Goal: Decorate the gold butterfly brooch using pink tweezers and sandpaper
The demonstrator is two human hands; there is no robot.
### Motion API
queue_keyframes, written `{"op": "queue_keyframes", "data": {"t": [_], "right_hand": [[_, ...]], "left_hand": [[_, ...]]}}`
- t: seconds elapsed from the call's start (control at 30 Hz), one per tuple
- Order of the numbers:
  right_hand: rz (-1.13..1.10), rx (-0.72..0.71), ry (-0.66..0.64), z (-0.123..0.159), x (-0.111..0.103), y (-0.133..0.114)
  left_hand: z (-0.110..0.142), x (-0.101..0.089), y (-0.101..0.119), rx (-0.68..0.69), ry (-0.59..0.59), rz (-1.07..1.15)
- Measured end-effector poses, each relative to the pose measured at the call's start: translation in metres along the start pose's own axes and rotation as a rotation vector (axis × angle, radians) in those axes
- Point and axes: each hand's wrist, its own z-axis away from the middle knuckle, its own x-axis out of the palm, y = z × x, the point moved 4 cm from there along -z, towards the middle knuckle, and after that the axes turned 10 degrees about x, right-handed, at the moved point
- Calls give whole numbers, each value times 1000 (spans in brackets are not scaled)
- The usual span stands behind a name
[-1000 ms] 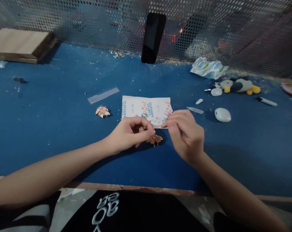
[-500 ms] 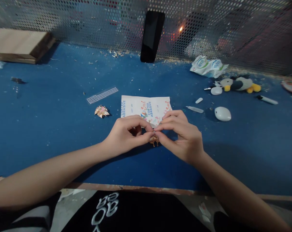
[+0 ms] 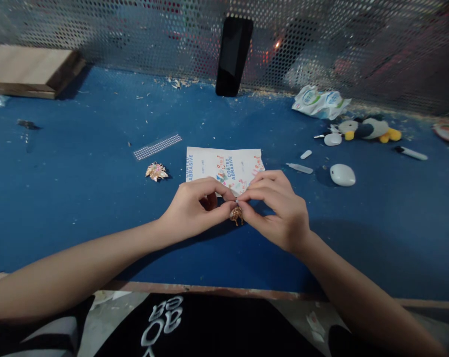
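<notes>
Between my two hands hangs a small gold ornament [image 3: 236,215], its lower part showing below the fingertips. My left hand [image 3: 194,206] pinches its left side between thumb and forefinger. From the other side my right hand [image 3: 278,208] grips it the same way, and the tips nearly meet at a small pale spot on top. Just beyond the fingers lies a sheet of sandpaper [image 3: 209,161], back side up, printed "COATED ABRASIVE". A gold leaf-shaped ornament [image 3: 156,171] rests left of it, below a strip of small shiny beads [image 3: 158,147].
A black phone [image 3: 234,57] leans on the perforated metal screen [image 3: 135,34]. Wooden boards [image 3: 31,69] lie back left. To the right are a white wipes packet [image 3: 321,103], a plush toy [image 3: 369,130], a small tube [image 3: 299,168], a white rounded case [image 3: 342,175] and a marker [image 3: 411,152].
My right hand has shifted very slightly left, and the gold ornament has turned a little between the fingertips. My left hand stays nearly still.
</notes>
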Motion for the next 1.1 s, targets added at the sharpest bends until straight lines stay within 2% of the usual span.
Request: {"op": "queue_keyframes", "data": {"t": [0.1, 0.27, 0.43, 0.77, 0.97, 1.1], "right_hand": [[-2, -7, 5, 1, 1, 1], [2, -26, -7, 1, 2, 0], [-6, -21, -19, 1, 4, 0], [82, -55, -22, 5, 6, 1], [53, 48, -37, 5, 9, -1], [86, 68, -70, 6, 11, -2]], "left_hand": [[0, 0, 1, 13, 9, -22], [-1, -1, 5, 114, 32, -92], [0, -2, 8, 211, 7, -186], [1, 1, 5, 157, -27, -172], [2, 3, 5, 237, -30, -254], [2, 4, 6, 231, -50, -244]]}}
